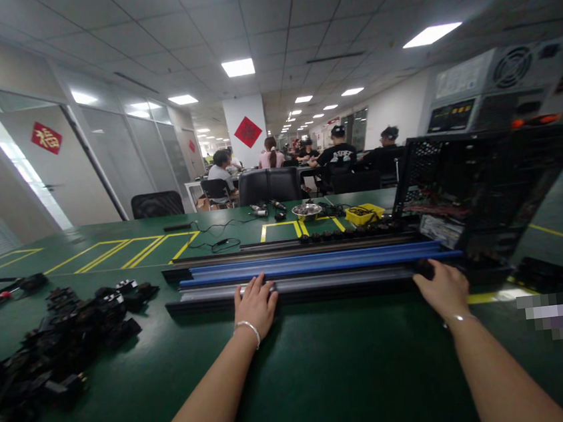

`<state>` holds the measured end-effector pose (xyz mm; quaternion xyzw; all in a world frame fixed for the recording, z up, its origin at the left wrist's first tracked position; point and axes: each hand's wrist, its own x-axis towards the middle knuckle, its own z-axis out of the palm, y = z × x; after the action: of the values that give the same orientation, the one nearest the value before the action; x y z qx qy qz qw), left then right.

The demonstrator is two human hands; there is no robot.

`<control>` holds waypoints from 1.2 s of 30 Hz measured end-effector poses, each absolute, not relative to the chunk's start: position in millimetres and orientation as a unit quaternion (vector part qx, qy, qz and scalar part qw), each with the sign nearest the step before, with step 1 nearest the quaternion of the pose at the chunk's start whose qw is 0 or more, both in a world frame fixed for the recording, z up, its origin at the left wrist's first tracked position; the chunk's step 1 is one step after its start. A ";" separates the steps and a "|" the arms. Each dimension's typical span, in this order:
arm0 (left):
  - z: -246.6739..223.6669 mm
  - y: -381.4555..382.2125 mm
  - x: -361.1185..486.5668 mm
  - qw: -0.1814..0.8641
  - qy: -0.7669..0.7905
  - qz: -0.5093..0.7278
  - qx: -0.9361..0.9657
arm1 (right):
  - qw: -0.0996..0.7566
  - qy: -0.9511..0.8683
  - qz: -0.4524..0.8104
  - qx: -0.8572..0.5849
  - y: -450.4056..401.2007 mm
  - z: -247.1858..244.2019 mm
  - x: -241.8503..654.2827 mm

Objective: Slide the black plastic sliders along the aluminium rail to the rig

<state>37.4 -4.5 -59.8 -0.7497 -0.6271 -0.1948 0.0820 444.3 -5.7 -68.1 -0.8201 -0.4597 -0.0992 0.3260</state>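
Long rails lie side by side across the green table. Nearest to me is a black and grey rail (340, 287), and behind it runs a blue rail (317, 261). My left hand (257, 302) rests on the near rail, its fingers apart and reaching over a small shiny part. At the right end of that rail, my right hand (441, 286) is curled with its thumb and fingers at a small black part (424, 267). Whether that part is fixed to the rail cannot be made out.
Many black parts (73, 333) are heaped at left. Behind the rails are a metal bowl (306, 211) and a yellow basket (363, 214). An open computer case (484, 183) stands at right. Several people sit farther back.
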 end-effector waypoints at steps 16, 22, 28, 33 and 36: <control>-58.9 -4.0 36.3 0.072 -0.623 -0.199 -0.753 | 0.356 -0.477 -0.064 -0.801 -3.9 -64.9 434.5; -59.2 -3.8 36.2 0.075 -0.622 -0.197 -0.754 | 0.380 -0.501 -0.079 -0.773 -2.5 -67.3 434.1; -59.8 -4.1 36.0 0.085 -0.619 -0.198 -0.755 | 0.395 -0.525 -0.074 -0.751 -2.0 -65.9 430.9; -60.3 -3.8 35.9 0.084 -0.620 -0.200 -0.754 | 0.395 -0.532 -0.082 -0.745 -2.5 -66.6 427.4; -60.3 -3.5 35.5 0.082 -0.620 -0.200 -0.754 | 0.387 -0.540 -0.078 -0.743 -2.6 -66.6 425.3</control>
<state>35.5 -3.5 -60.3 -0.7544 -0.6199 -0.2000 0.0817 425.3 -2.6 -66.6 -0.7429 -0.5404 -0.0775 0.3873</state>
